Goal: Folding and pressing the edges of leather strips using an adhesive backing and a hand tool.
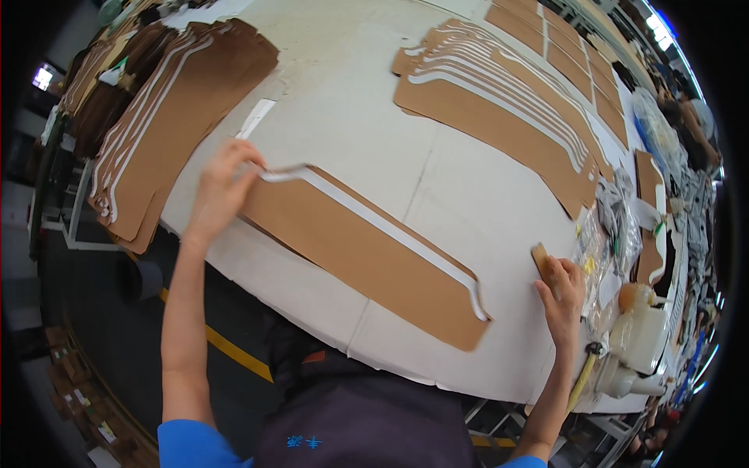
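Observation:
A long brown sheet panel (367, 261) with a white strip (382, 226) along its stepped far edge lies at a slant on the pale table. My left hand (221, 191) is closed at its left end, fingers and thumb pinching the corner. That end looks slightly blurred and a little raised. My right hand (563, 296) is off to the right, apart from the panel, with fingers and thumb round a small flat tan piece (539, 260), perhaps wood. Beyond my left hand lies a narrow white strip (256, 117).
Overlapping brown panels with white strips (183, 125) are stacked at the left edge, more (484, 101) at the far right. Plain brown sheets (569, 62) lie behind those. On the right are clear plastic bags (616, 226) and a translucent jug (640, 335). The table edge (312, 331) curves before me.

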`<state>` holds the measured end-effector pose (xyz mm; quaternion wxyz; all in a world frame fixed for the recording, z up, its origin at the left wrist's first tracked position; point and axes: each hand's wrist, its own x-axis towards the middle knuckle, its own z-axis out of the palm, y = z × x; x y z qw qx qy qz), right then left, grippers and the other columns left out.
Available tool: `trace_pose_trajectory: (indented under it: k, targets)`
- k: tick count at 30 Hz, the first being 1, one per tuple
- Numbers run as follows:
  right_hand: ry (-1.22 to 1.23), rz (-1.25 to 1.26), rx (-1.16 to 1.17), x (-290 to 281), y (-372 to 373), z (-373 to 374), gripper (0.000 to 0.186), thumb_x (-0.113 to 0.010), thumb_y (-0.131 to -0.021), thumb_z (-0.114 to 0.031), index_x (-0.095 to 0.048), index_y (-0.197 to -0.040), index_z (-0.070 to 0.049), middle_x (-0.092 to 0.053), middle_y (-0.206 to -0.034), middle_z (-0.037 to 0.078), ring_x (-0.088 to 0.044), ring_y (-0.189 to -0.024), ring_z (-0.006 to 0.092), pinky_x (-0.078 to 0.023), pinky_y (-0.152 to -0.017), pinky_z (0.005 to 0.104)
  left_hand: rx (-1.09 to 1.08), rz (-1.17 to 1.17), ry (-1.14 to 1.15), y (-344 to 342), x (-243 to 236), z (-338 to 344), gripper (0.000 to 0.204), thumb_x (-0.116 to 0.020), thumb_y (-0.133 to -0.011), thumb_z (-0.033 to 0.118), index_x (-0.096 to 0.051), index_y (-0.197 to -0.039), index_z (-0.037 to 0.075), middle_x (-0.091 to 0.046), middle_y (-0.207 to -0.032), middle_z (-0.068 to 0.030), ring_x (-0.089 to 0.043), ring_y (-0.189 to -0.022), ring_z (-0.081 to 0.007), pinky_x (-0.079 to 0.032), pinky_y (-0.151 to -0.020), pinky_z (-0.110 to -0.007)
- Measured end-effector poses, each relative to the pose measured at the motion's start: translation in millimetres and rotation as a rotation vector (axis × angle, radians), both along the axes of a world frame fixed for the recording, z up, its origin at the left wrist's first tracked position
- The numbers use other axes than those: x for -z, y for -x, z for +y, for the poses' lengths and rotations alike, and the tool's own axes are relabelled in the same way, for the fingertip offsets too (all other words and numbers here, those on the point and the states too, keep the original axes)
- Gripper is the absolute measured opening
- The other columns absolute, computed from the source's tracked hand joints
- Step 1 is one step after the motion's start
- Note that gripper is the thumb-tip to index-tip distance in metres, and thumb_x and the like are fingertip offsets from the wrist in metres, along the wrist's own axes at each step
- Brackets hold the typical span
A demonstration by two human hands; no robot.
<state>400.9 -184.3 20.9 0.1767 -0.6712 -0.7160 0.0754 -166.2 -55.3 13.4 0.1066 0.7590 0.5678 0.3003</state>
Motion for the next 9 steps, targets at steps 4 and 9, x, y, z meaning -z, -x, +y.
trace_pose_trajectory:
  k: [4, 9]
  targets:
    - [-0.033, -0.032, -0.069, 14.2, -7.3, -4.3, 0.047, -0.080, -0.086, -0.002, -0.068, -0.132, -0.001, -0.061, -0.114, 0.014, -0.064, -0.102, 0.0293, -0.053, -0.088, 0.0374, -0.212, 0.216, -0.322, -42.6, -15.7, 20.6, 0.013, -0.068, -0.093, 0.001, -0.069, -0.106, 0.002, -0.068, -0.115, -0.0137, -0.064, -0.110, -0.0364, -0.050, -0.096, -0.045]
    - [0.034, 0.358, -0.251, -0.2, 39.0, -0.2, 0.048, -0.076, -0.085, 0.002, -0.068, -0.132, -0.004, -0.060, -0.115, 0.013, -0.067, -0.090, 0.0253, -0.056, -0.073, 0.0374, 0.346, 0.006, -0.063, -175.3, 5.7, -52.6, 0.022, -0.076, -0.093, 0.012, -0.070, -0.114, 0.007, -0.069, -0.116, -0.0112, -0.065, -0.112, -0.0339, -0.050, -0.101, -0.043]
